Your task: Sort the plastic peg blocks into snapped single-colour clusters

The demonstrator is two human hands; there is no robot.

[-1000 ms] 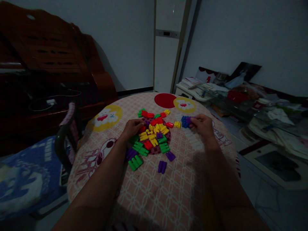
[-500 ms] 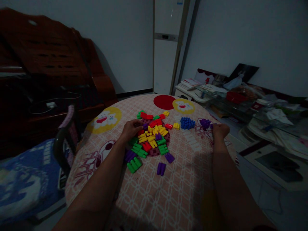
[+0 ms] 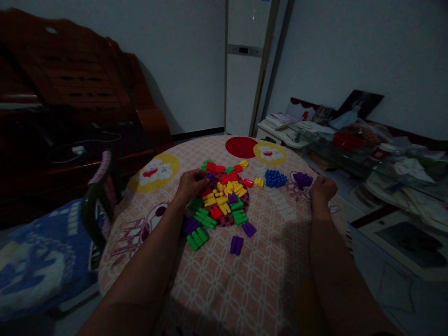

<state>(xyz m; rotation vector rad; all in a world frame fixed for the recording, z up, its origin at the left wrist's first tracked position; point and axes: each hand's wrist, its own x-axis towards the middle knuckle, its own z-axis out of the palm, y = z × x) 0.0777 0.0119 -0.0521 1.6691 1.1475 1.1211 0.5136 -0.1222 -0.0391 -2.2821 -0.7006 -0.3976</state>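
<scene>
My left hand [image 3: 192, 185] reaches the far left side of a pile of coloured toy building blocks. Its closed fingertips are on a purple building block [image 3: 211, 177]. Yellow blocks [image 3: 223, 200] lie in the middle of the pile, with red and green ones around them. My right hand [image 3: 324, 189] is closed at the right side of the table, just beside a cluster of purple blocks [image 3: 303, 179]. Whatever its fingers may hold is hidden. Left of that cluster stands a group of blue blocks [image 3: 275, 178].
A patterned cloth covers the round table [image 3: 217, 284]. Two loose purple blocks [image 3: 236, 245] lie near its middle. A chair [image 3: 100, 200] stands at the left, a wooden bench [image 3: 87, 84] behind it. A cluttered glass-topped cabinet [image 3: 350, 158] runs along the right.
My right hand has drawn slightly right, and the purple piece seen at its fingertips no longer shows there. My left hand stays by the purple block. The view has shifted slightly.
</scene>
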